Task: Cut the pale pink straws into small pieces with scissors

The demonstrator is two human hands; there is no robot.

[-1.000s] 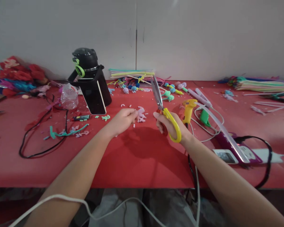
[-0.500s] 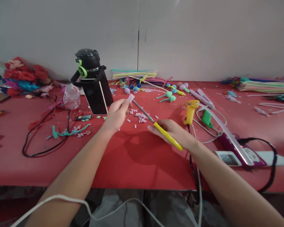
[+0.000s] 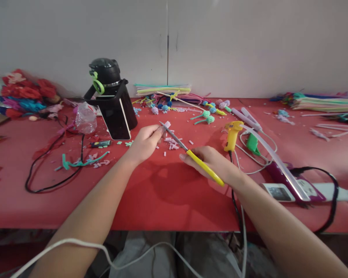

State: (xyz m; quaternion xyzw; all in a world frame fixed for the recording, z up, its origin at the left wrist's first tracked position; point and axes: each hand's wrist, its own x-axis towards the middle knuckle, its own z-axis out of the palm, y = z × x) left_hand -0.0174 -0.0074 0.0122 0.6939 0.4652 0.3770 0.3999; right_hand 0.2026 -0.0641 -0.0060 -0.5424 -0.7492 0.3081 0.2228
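Observation:
Between the thumb and fingers of my left hand [image 3: 147,142] is a small pale lilac fuzzy piece [image 3: 167,124], perhaps pipe cleaner. My right hand [image 3: 206,160] is closed on yellow-handled scissors [image 3: 203,166], whose blades point up and left. The blade tips lie right at the lilac piece, in front of my left fingertips; I cannot tell whether they touch it. Below the blades, several short lilac cut bits [image 3: 171,143] are scattered on the red table [image 3: 162,193].
A black flask [image 3: 111,104] stands at back left behind a dark box-shaped item. To the right are a yellow glue gun [image 3: 233,135] with a clear glue stick, a purple power strip [image 3: 281,177] and cables. Pipe cleaner bundles [image 3: 324,102] lie along the back.
My left hand has shifted slightly right and turned, bringing the lilac piece behind the scissor tips. My right hand has stayed nearly still. The whole view has shifted slightly.

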